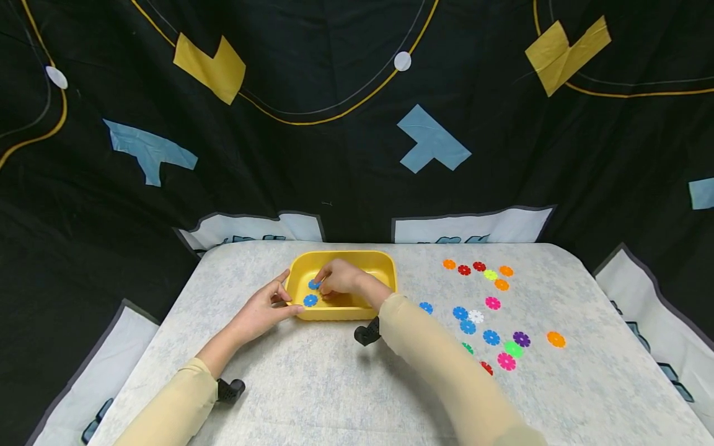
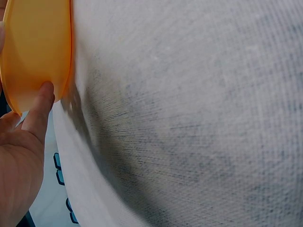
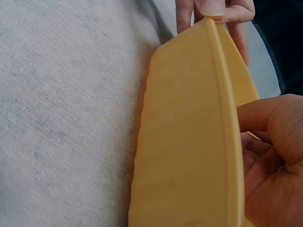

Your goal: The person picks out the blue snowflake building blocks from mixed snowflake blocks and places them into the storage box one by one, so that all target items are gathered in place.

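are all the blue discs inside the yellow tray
No, some blue discs lie on the pale table, to the right of the yellow tray.

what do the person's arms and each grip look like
The left sleeve and right sleeve are pale cream-yellow. A small black attachment juts out by the left one, another black attachment by the right. Left grip and right grip are ungloved.

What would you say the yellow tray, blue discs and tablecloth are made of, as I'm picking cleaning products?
Tray: probably plastic, smooth and satin, judging by its moulded lip and soft sheen.
Blue discs: perhaps thin plastic, flat and evenly coloured; too small to be sure.
Tablecloth: likely fabric, matte, with fine thread-like grain.
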The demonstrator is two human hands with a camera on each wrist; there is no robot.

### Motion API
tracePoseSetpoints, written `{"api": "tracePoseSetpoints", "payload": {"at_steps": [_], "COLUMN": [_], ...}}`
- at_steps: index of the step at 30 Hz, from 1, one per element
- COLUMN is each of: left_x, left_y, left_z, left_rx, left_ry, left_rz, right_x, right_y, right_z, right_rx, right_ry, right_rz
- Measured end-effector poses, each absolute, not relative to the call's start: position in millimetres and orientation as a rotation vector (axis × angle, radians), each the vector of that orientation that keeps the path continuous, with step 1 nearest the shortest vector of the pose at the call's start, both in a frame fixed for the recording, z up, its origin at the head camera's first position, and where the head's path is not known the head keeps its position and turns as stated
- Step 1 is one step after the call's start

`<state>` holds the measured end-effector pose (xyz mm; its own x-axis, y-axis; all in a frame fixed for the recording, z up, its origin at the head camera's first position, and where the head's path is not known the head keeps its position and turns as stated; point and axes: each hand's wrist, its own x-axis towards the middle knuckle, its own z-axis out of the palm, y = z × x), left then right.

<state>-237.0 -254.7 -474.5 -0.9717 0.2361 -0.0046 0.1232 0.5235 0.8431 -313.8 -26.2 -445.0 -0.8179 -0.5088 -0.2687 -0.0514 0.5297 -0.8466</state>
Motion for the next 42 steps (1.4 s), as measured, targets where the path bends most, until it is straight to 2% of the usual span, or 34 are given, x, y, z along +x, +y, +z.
{"api": "tracePoseSetpoints", "payload": {"at_steps": [13,25,42], "left_x": [-237.0,-236.3,-236.3], "left_y": [-253.5,-254.5,-254.5], "left_z": [-475.1,-473.8,-474.5], "left_rx": [0.321,0.350,0.328], "left_ry": [2.645,2.660,2.668], "left_rz": [1.440,1.451,1.409], "right_x": [-315.5,-312.9,-302.1], "right_y": [-0.7,49.0,123.1], "right_z": [-428.8,-395.6,-387.4], "right_rx": [-0.549,-0.622,-0.550], "right_ry": [2.204,2.211,2.260], "right_rz": [-1.287,-1.346,-1.370]}}
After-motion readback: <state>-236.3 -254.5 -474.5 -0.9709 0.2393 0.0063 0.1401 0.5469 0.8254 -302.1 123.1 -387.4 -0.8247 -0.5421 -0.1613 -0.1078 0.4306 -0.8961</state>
